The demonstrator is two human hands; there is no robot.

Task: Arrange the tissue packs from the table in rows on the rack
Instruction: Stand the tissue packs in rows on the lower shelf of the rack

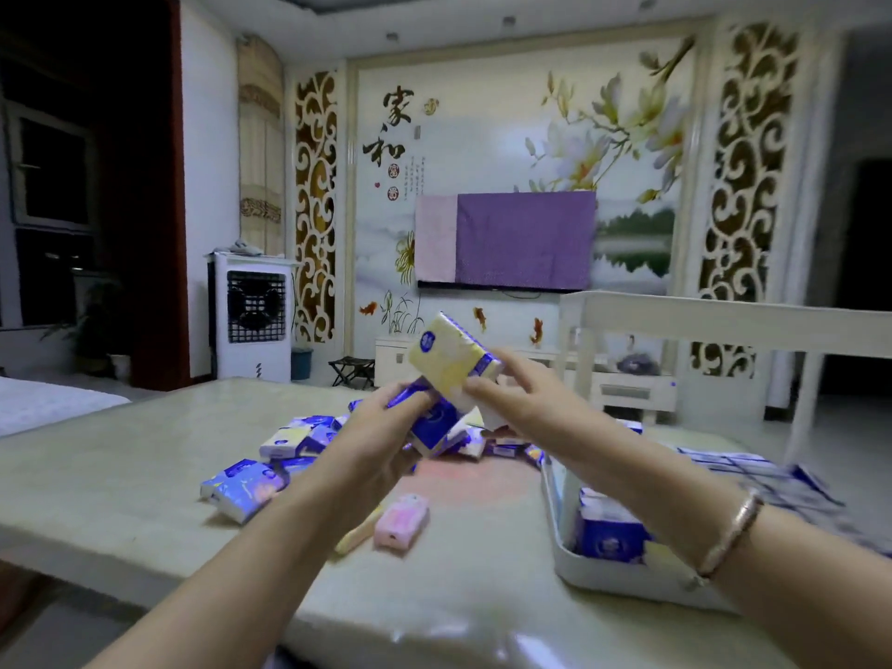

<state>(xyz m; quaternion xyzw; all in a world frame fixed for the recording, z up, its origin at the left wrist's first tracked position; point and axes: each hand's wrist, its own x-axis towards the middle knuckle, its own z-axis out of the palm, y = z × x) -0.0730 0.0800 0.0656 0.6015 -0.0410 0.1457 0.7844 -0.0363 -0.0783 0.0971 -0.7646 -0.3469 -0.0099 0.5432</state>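
Note:
Above the middle of the table [120, 475], my right hand [526, 403] grips a yellow tissue pack [451, 364] with blue ends, tilted up. My left hand [381, 437] holds a blue tissue pack [434, 422] just below it, and the two packs touch. A loose pile of blue and yellow packs [309, 437] lies on the table behind my hands, with two more packs [246, 487] nearer on the left. The white rack [627, 579] stands at the right under my right forearm, with blue packs [610, 535] standing in it.
A pink lighter-like object [403, 519] and a yellowish stick [355, 535] lie on the table near the front. Flattened blue-and-white wrapping [753, 470] lies to the right of the rack. A white rack frame [724, 325] rises at the right. A bed edge [43, 403] is on the left.

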